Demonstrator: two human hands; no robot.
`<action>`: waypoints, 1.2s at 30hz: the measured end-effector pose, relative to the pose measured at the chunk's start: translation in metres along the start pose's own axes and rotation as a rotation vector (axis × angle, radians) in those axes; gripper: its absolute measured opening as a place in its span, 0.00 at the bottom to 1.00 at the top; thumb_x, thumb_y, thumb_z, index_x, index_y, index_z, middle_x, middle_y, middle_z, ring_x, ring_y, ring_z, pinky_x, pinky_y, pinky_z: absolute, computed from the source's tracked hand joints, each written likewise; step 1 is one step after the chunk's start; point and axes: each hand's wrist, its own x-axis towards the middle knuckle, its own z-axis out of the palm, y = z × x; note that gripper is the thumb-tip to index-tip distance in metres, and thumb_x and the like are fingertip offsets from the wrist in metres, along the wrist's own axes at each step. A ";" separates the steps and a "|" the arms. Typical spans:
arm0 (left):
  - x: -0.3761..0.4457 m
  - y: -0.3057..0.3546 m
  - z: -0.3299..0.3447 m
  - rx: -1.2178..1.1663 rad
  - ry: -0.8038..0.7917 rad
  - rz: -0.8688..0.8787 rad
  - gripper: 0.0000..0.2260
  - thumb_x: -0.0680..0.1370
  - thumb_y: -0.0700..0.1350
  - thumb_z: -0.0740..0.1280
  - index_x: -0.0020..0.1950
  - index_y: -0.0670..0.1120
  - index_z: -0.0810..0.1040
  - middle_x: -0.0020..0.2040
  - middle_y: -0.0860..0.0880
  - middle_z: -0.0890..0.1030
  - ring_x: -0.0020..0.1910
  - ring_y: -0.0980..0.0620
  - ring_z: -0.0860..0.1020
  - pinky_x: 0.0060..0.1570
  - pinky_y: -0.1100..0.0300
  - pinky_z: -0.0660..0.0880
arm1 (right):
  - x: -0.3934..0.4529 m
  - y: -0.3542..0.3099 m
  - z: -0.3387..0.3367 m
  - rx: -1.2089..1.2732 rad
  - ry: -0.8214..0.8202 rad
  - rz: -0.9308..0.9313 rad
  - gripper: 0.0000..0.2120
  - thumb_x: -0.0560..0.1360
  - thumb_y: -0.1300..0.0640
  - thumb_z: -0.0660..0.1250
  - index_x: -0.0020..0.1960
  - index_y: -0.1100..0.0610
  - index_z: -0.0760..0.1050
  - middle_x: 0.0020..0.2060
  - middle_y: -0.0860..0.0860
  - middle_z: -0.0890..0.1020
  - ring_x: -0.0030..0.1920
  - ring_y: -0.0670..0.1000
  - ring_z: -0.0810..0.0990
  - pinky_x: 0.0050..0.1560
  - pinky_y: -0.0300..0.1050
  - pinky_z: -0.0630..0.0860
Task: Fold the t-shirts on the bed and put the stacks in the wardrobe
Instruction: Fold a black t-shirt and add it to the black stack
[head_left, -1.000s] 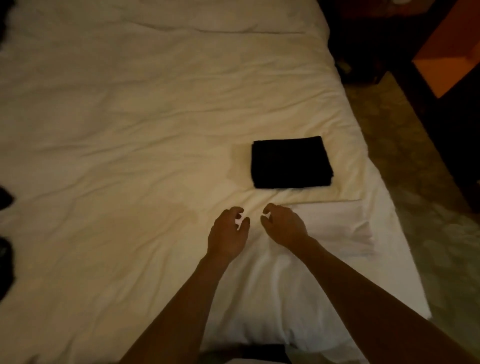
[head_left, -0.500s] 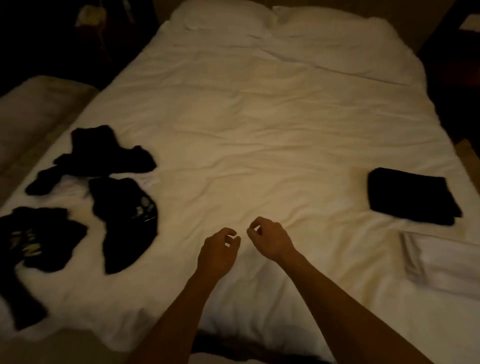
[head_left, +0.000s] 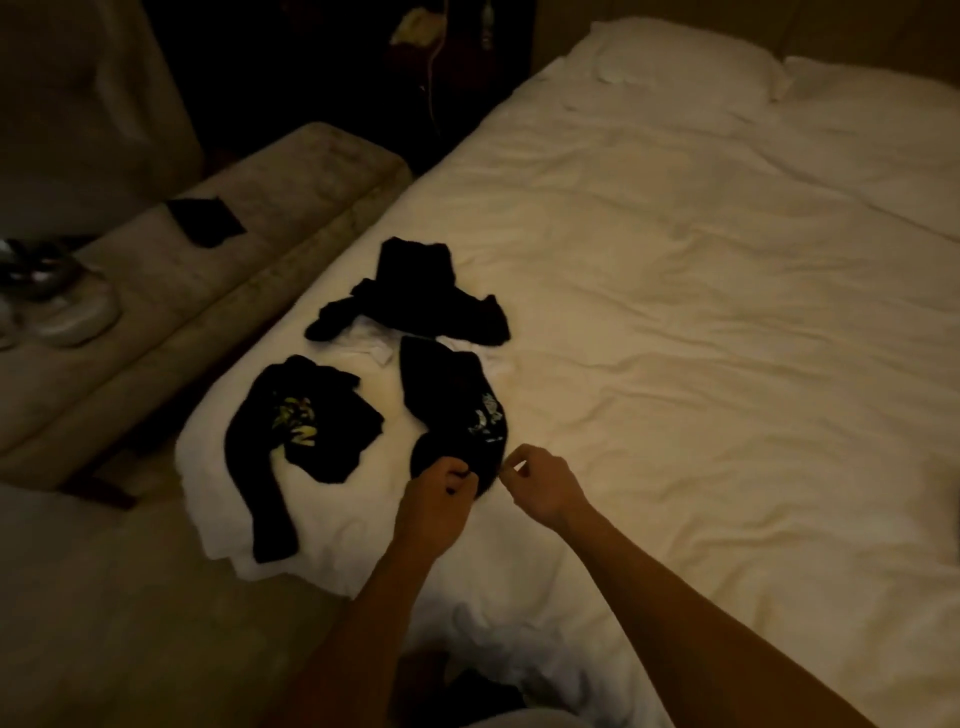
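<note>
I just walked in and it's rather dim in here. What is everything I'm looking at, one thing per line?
Bed: one, white wrinkled cover, fills the right and middle.
Pillows: two, white, at the far end of the bed.
Unfolded t-shirts: three, black, near the bed's left edge; one plain at the back, one with a yellow-green print at the left, one with a pale print nearest the hands.
White garment: one, partly under the black shirts.
Bench: one, beige, left of the bed.
Dark cloth: one, lying on the bench.
Shoes: seemingly a pale pair, far left; blurred.
Left hand: fingers curled at the pale-print shirt's near edge.
Right hand: fingers curled just beside that shirt; hold unclear.
</note>
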 end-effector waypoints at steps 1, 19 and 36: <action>0.001 -0.005 -0.008 -0.001 0.008 -0.015 0.14 0.81 0.48 0.66 0.64 0.45 0.77 0.57 0.45 0.82 0.56 0.47 0.79 0.56 0.55 0.75 | 0.004 -0.009 0.004 -0.003 -0.009 -0.006 0.06 0.77 0.47 0.64 0.49 0.49 0.75 0.47 0.55 0.84 0.47 0.57 0.83 0.50 0.50 0.79; 0.144 -0.061 0.016 -0.185 -0.114 -0.223 0.24 0.75 0.50 0.72 0.69 0.43 0.74 0.63 0.42 0.78 0.60 0.40 0.77 0.60 0.46 0.76 | 0.059 -0.024 0.065 0.109 -0.166 0.139 0.13 0.77 0.53 0.65 0.60 0.56 0.74 0.53 0.56 0.82 0.50 0.59 0.83 0.54 0.54 0.80; 0.076 0.058 -0.083 -0.378 -0.166 0.381 0.10 0.82 0.50 0.64 0.45 0.46 0.79 0.43 0.49 0.82 0.44 0.56 0.81 0.45 0.64 0.75 | 0.056 -0.103 -0.038 0.740 -0.173 0.148 0.15 0.80 0.56 0.61 0.59 0.65 0.78 0.45 0.57 0.81 0.42 0.51 0.81 0.37 0.40 0.79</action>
